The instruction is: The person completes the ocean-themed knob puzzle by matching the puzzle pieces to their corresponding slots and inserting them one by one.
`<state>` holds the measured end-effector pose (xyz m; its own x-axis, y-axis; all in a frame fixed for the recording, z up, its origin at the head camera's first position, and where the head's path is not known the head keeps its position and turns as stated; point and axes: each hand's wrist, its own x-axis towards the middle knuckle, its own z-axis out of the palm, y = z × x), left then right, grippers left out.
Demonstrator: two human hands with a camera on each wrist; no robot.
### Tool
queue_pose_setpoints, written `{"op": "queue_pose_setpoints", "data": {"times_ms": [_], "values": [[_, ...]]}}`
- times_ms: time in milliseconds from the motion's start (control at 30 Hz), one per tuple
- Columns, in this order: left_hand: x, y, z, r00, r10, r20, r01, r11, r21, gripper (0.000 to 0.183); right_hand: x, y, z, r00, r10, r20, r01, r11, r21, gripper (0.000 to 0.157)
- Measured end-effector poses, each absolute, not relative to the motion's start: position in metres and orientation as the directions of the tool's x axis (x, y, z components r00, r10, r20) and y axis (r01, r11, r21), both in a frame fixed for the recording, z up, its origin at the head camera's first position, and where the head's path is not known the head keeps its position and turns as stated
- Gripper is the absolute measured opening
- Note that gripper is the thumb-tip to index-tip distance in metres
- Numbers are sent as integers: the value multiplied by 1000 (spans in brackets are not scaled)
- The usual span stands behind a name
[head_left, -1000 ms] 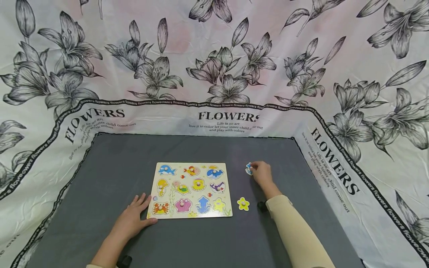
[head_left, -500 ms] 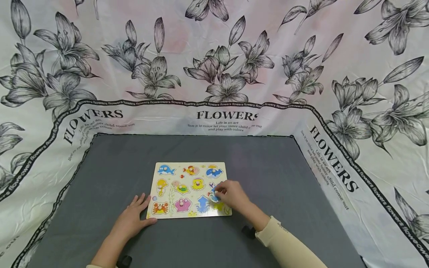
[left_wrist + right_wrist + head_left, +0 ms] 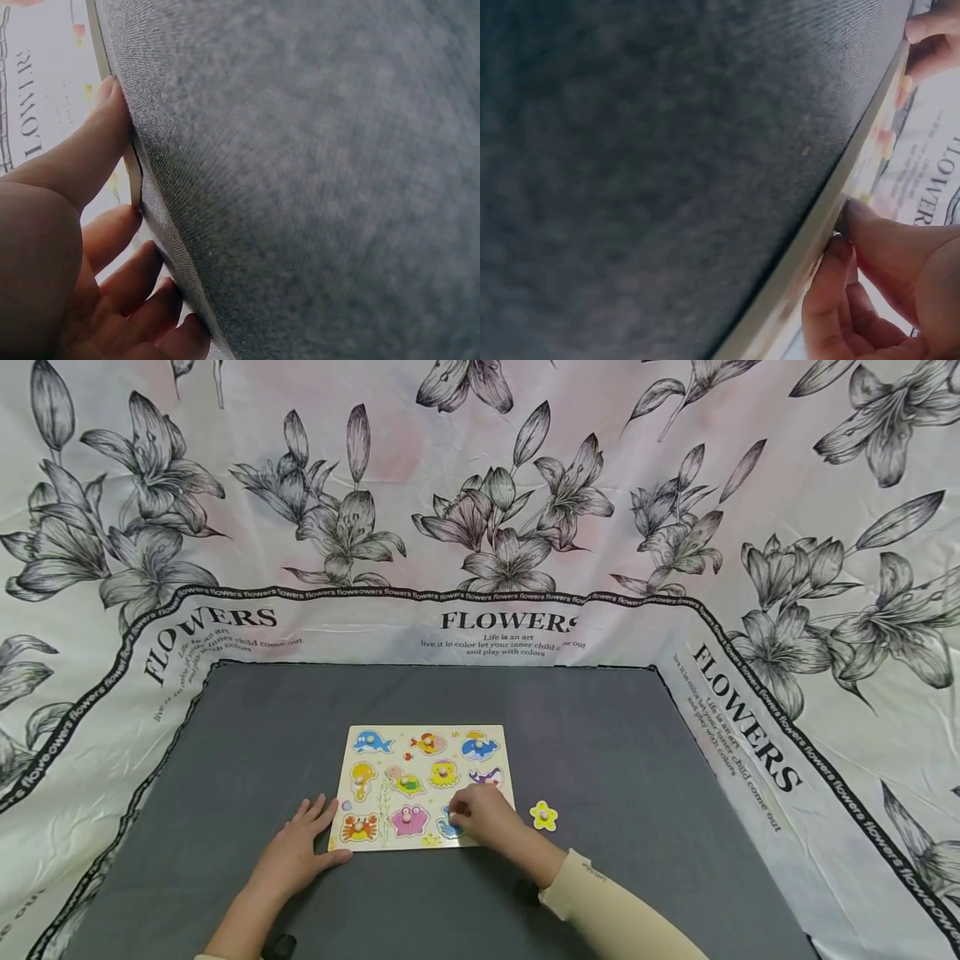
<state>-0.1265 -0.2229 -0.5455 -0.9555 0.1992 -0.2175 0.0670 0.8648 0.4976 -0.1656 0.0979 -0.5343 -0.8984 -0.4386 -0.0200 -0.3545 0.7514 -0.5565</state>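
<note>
A cream peg puzzle board (image 3: pixel 399 732) with sea-animal pieces lies on the grey cloth. My right hand (image 3: pixel 487 818) is over its lower right part, pinching the knob of a blue squid puzzle piece (image 3: pixel 445 828) at the squid slot. That hand covers much of the piece and the star slot beside it; whether the piece is seated I cannot tell. At the board's lower left corner, my left hand (image 3: pixel 296 847) rests with fingers spread, its thumb and index finger touching the board edge (image 3: pixel 136 184). A yellow star puzzle piece (image 3: pixel 543 816) lies loose right of the board.
Other pieces with knobs sit in the board, among them a red crab (image 3: pixel 360 827), a pink starfish (image 3: pixel 409 819) and a green turtle (image 3: pixel 406 781). Beyond the grey cloth (image 3: pixel 615 727) stands a flower-printed sheet (image 3: pixel 510 631).
My right hand has carried the blue squid piece from the cloth right of the board leftward and nearer, over the board to the squid slot. My left hand has stayed put.
</note>
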Motion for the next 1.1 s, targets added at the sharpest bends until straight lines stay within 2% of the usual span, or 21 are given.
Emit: {"op": "queue_pose_setpoints", "data": {"times_ms": [133,233,467,667,933,1100], "values": [[-126,-223,-545,-955,206,-215,74,864,499,99,-169,108,-534,-898,-439,-39,-329,726,-604,16],[-126,-222,-546,-954,211,-214,79,863,500,99,-172,128,-529,-922,-385,-25,-284,722,-631,22],[-127,-220,-544,-953,206,-220,69,859,507,100,-163,195,-516,-978,-209,-4,-165,783,-600,16],[-127,-224,-544,-952,205,-225,68,864,499,101,-151,228,-527,-973,-225,-45,-160,809,-566,15],[-127,-223,-541,-949,210,-236,67,864,500,101,-148,220,-531,-979,-204,-25,-151,797,-585,6],[-125,-222,-543,-950,200,-239,57,866,497,101,-149,191,-523,-963,-268,-31,-191,761,-620,5]]}}
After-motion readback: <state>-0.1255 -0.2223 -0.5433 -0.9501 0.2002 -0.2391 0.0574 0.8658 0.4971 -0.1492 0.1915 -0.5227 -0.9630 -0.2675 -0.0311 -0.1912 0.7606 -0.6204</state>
